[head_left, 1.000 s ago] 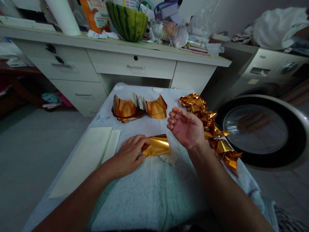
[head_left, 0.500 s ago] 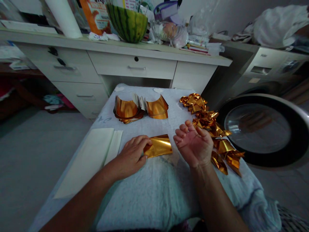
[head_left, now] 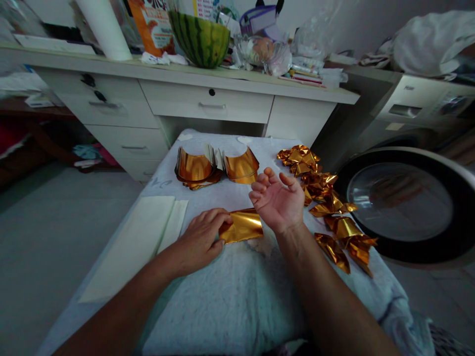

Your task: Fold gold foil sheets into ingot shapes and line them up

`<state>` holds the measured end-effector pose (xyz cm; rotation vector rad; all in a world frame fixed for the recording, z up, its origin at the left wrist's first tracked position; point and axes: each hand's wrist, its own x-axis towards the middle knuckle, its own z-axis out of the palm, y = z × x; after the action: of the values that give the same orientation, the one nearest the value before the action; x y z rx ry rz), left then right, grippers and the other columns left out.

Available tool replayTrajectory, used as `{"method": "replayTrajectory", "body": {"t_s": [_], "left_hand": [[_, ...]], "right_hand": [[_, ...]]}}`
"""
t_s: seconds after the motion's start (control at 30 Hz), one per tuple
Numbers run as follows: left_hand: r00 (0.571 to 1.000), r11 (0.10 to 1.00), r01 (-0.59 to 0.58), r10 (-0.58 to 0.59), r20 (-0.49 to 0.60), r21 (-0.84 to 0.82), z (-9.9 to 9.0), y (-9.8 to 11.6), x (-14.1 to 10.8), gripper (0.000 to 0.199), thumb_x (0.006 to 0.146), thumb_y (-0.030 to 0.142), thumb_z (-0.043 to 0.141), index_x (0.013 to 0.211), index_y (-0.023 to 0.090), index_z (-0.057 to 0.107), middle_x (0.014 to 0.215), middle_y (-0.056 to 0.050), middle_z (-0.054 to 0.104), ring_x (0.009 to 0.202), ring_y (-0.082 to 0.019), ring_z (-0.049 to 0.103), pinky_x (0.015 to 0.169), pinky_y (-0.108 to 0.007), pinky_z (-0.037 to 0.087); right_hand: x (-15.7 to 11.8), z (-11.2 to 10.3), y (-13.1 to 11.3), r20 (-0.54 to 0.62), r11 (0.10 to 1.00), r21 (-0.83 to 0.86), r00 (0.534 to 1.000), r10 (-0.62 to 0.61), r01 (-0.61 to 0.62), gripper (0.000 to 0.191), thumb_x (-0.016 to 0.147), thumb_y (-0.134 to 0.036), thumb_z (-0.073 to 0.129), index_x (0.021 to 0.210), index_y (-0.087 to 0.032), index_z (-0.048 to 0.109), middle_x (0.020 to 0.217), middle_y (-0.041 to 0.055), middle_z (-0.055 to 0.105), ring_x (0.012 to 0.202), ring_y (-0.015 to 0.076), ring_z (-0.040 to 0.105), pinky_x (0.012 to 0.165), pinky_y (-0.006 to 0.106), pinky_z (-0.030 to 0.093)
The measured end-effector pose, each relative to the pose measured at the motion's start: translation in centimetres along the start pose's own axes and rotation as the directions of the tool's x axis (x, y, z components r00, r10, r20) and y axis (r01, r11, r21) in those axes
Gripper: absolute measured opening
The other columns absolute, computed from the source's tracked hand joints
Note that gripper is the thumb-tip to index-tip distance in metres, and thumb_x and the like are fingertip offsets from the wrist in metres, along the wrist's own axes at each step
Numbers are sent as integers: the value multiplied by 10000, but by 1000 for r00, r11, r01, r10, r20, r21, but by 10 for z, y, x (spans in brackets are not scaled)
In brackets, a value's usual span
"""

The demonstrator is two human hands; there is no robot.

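Observation:
A gold foil sheet (head_left: pixel 247 226) lies on the cloth-covered table, its left end gripped between the fingers and thumb of my left hand (head_left: pixel 203 239). My right hand (head_left: pixel 279 200) is raised palm up over the foil's right end, its fingers loosely curled and apart, with nothing in it. Behind them stand two curved stacks of gold foil, the left stack (head_left: pixel 193 167) and the right stack (head_left: pixel 242 165), with pale sheets between them. Folded gold foil pieces (head_left: pixel 323 187) form a row along the table's right side.
Pale paper sheets (head_left: pixel 129 247) lie at the table's left. Beyond the table is a white drawer cabinet (head_left: pixel 208 101) with a watermelon half (head_left: pixel 200 39) on top. An open washing machine door (head_left: pixel 401 202) is close to the right edge.
My right hand has moved left, away from the folded foil pieces and over the end of the foil sheet. My left hand keeps its hold, and the view has shifted slightly.

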<state>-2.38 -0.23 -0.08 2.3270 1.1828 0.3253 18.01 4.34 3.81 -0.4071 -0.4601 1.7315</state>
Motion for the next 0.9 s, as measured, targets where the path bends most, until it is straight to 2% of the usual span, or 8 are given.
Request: {"method": "replayTrajectory", "body": {"t_s": [0.33,0.47,0.53,0.57,0.67,0.73,0.8,0.9], "left_hand": [[1000,1000,-7,7,-31,-15,2,-1,1,392,771,129,459,1146,237,505,1262,-78,526,1193,-277,462,1028,-486,388],[999,1000,-8,7,-49,-6,4,-1,0,407,766,124,473,1155,240,507,1260,-75,528,1192,-276,455,1030,-485,382],[998,1000,-9,9,-60,-2,5,-1,0,411,760,120,485,1151,243,514,1252,-71,532,1185,-275,458,1022,-477,388],[998,1000,-10,10,-64,0,5,-1,0,408,759,118,491,1146,245,520,1244,-68,536,1178,-274,462,1015,-471,393],[997,1000,-19,19,-75,3,4,0,0,372,788,140,517,1143,249,533,1228,-61,549,1165,-270,472,1002,-460,398],[996,1000,-20,21,-84,7,5,1,1,338,816,216,568,1152,247,535,1237,-64,550,1166,-277,474,1001,-466,397],[995,1000,-16,18,-96,16,5,1,1,374,803,311,644,1156,247,537,1256,-66,549,1168,-291,476,995,-475,400],[994,999,-12,16,-111,34,8,0,2,476,739,350,731,1162,254,537,1273,-60,552,1169,-301,479,984,-477,405]], "right_hand": [[-35,-20,-5,-80,992,-124,997,9,-19,178,728,-370,579,818,-225,628,691,0,533,579,140,423,516,274,379],[-41,-27,3,-114,935,-352,993,1,-42,143,725,-313,652,814,-203,628,689,-7,570,580,130,486,520,254,392],[-42,-31,9,-100,814,-576,995,13,-69,122,739,-264,667,832,-203,617,699,-14,590,591,127,511,544,251,407],[-42,-32,12,-62,710,-701,998,29,-64,100,752,-235,656,836,-204,612,700,-19,587,601,125,512,565,253,411],[-40,-34,14,174,227,-962,980,96,148,134,767,-143,611,886,-204,622,802,6,598,746,157,535,706,303,436],[-35,-35,11,336,-69,-933,923,186,353,244,751,-144,649,986,-201,625,944,46,613,893,202,532,837,371,422],[-31,-36,7,400,-226,-853,866,300,471,401,729,-233,731,1105,-192,601,1070,85,601,992,245,509,915,425,388],[-28,-39,5,390,-326,-799,847,360,506,550,701,-343,775,1188,-190,569,1154,106,575,1034,273,485,931,444,372]]}}
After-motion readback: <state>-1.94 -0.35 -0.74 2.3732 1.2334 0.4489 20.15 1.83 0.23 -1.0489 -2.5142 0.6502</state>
